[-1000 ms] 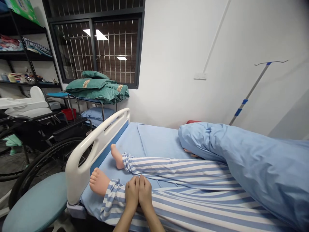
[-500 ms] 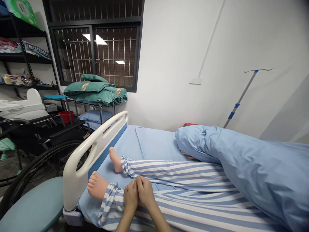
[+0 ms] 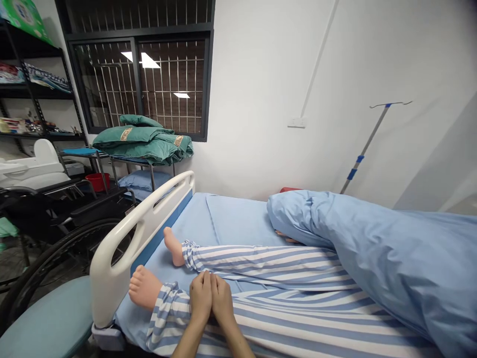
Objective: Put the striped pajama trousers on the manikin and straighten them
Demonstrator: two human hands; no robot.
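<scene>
The left hand (image 3: 200, 298) and right hand (image 3: 222, 300) rest side by side, fingers extended and unclenched, on the near striped trouser leg (image 3: 294, 318) of a patient manikin (image 3: 143, 287) on the bed (image 3: 238, 219). The limb appears soft-covered and fairly heavy; support it beneath calf and heel. The blue duvet (image 3: 376, 248) hides the torso and head.

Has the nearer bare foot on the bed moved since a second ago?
No. The nearer bare foot sits in the same place relative to the white bed rail; only the whole camera view has shifted.
</scene>
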